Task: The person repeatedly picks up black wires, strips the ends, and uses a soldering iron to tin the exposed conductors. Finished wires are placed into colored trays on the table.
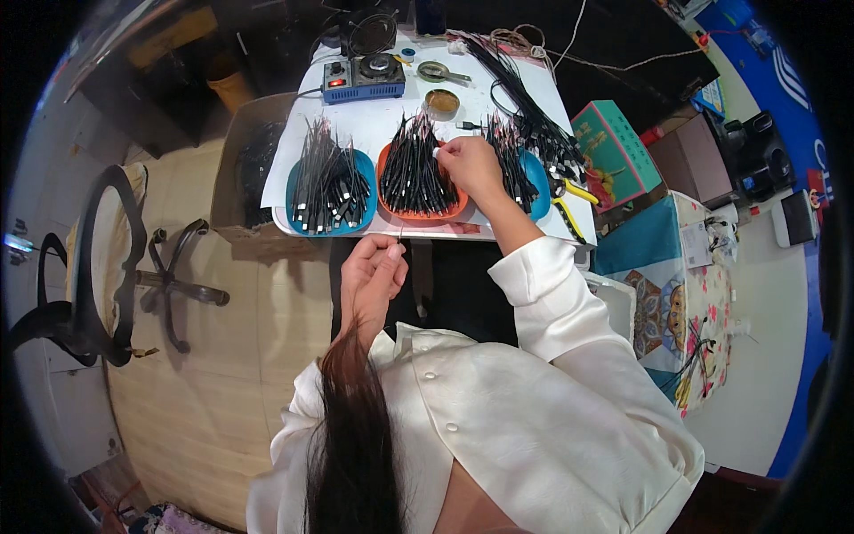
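Observation:
My left hand (pixel 377 271) is in front of the table's near edge, thumb and fingers pinched on a thin dark wire (pixel 401 233) that sticks up from them. My right hand (pixel 473 166) reaches over the right side of an orange tray (pixel 463 212), fingers closed together. Something small and white shows at its fingertips; what it grips, if anything, I cannot make out. In the orange tray lies a bunch of short black cables (pixel 414 169) with bare, thin ends pointing away. Similar cables fill a blue tray (pixel 293 212) on the left and another blue tray (pixel 540 198) on the right.
Farther back stand a blue soldering pot (pixel 363 82) with a lit red switch, a round tin (pixel 441 104) and a small dish (pixel 433 71). Long black cables (pixel 520 93) lie back right. Yellow-handled pliers (pixel 569 221) rest near a green box (pixel 614 151). A cardboard box (pixel 238 142) stands left.

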`<state>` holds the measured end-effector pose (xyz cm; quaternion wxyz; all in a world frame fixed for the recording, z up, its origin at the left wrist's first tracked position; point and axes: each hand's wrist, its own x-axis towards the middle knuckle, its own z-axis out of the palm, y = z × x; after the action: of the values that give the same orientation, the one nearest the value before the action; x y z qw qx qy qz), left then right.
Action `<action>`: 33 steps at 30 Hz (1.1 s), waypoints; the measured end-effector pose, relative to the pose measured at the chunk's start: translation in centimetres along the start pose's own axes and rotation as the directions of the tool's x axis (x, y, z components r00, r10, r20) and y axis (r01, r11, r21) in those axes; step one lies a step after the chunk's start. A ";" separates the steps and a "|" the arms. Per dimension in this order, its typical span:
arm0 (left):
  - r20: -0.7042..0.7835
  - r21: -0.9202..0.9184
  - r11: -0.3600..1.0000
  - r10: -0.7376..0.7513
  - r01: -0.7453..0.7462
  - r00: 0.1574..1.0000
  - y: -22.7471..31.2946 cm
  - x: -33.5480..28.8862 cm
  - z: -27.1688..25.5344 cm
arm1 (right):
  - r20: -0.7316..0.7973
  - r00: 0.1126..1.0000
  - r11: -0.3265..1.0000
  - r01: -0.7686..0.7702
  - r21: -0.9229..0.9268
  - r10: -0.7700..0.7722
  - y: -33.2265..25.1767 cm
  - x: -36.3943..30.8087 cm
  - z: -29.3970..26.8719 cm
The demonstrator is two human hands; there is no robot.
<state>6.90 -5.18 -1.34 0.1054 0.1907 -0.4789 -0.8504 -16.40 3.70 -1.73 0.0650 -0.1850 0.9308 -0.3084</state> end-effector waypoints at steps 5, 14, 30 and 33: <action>0.051 -0.025 0.999 0.031 -0.030 0.998 -0.2 -0.2 0.0 | 0.017 1.000 0.996 -0.015 0.088 0.014 0.3 0.2 0.6; 0.004 -0.052 0.990 0.132 -0.132 0.991 0.9 0.2 0.6 | -0.389 0.840 0.839 0.489 0.237 -0.379 -1.8 -2.3 -2.9; 0.057 -0.209 0.947 0.260 -0.243 0.964 2.6 -1.2 6.9 | 0.145 0.887 0.628 0.186 0.756 -0.438 -2.6 -15.5 -6.6; 0.079 -0.197 0.952 0.254 -0.235 0.964 2.2 -1.4 7.4 | 0.128 0.901 0.688 0.217 0.693 -0.414 -1.9 -15.9 -6.6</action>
<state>5.06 -0.07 4.31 0.2024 0.0751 -0.4222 -0.8804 -2.69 12.05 4.84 0.1998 -0.3493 0.6946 -0.5963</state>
